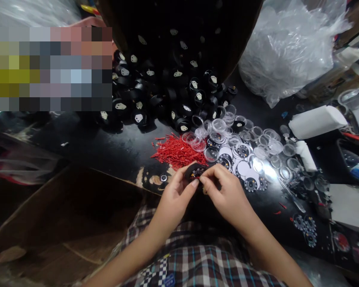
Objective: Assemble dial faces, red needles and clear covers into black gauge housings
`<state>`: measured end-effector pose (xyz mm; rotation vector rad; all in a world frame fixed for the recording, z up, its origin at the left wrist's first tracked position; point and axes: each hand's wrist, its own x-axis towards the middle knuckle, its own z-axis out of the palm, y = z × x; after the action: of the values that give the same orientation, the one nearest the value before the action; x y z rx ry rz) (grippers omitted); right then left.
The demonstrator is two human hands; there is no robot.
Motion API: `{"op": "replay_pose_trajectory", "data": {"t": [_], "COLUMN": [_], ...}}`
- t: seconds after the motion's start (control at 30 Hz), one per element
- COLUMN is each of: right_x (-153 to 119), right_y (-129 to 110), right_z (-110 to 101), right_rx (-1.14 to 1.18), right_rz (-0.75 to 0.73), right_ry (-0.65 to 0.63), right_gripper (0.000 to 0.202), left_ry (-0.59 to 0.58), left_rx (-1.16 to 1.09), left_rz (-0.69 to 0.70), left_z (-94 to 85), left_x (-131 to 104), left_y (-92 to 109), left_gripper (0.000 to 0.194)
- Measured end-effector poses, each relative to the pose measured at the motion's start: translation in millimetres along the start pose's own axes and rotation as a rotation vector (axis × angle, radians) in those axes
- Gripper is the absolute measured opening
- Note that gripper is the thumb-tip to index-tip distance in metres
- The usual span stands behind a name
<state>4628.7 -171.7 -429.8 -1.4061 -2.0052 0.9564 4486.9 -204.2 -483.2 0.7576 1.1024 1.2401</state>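
My left hand (pixel 177 192) is closed around the rim of a round black gauge (pixel 191 170), its printed dial turned up towards me. My right hand (pixel 225 186) pinches at the dial's near edge, thumb against forefinger. A small red pointer shows at those fingertips, partly hidden by them. Just beyond the gauge lies a heap of red pointers (pixel 176 151). To its right are loose printed dials (pixel 243 150), some face down and white, mixed with clear round covers (pixel 219 125).
Many black gauge housings (pixel 139 115) spill from a dark container (pixel 179 16) at the back. A clear plastic bag (pixel 287 52), a white roll (pixel 317 121) and tweezers (pixel 293 197) lie on the right. An open cardboard box (pixel 62 223) stands below the table edge at left.
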Motion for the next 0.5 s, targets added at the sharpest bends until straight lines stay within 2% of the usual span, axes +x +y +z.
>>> {"op": "replay_pose_trajectory", "data": {"t": [0.3,0.5], "right_x": [-5.2,-8.3], "right_y": [-6.9,-10.8], "right_z": [-4.7,-2.4], "right_rx": [-0.012,0.017], "right_rz": [-0.031,-0.016], "right_ry": [-0.035,-0.049], "right_gripper": [0.014,0.019], "left_ry": [0.009,0.077], "left_rx": [0.2,0.386], "left_rz": [0.042,0.122], "left_z": [1.1,-2.8], "left_x": [-7.8,-14.4], "left_y": [18.3,16.8], "left_gripper": [0.022,0.03]}}
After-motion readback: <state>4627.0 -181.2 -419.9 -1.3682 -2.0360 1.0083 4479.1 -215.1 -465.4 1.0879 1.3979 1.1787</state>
